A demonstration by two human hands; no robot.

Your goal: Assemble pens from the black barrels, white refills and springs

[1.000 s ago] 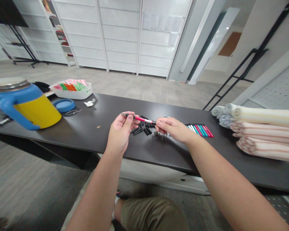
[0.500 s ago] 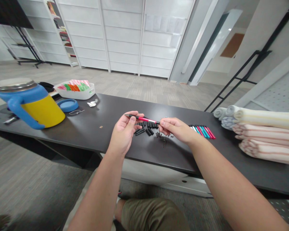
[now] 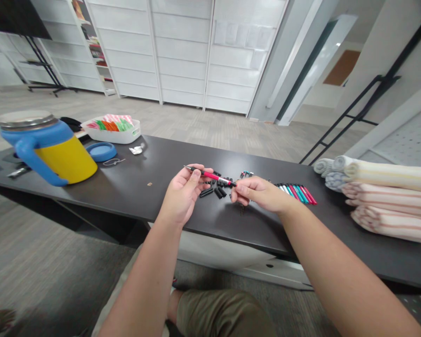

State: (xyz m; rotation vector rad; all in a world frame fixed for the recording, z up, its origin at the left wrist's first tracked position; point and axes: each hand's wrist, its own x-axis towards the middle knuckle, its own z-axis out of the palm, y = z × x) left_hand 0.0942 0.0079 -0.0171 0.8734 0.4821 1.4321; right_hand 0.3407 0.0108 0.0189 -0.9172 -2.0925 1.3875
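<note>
My left hand [image 3: 184, 193] pinches the tip end of a red pen [image 3: 212, 176] held level above the black table [image 3: 133, 192]. My right hand [image 3: 259, 193] has its fingertips closed on the pen's other end. Under the pen lie several small black pen parts [image 3: 214, 191]. A row of red, teal and white pens [image 3: 296, 193] lies just right of my right hand. A small dark heap of tiny parts is mostly hidden beneath that hand.
A yellow jug with a blue handle [image 3: 52, 149] stands at the table's left, beside a blue lid [image 3: 101, 151] and a white tray of coloured packets [image 3: 111, 128]. Rolled striped towels [image 3: 382, 189] are stacked at the right. A white earbud case [image 3: 137, 150] lies behind.
Both hands with the red pen have drifted slightly right and toward me. The right hand's fingers have slid onto the pen's end.
</note>
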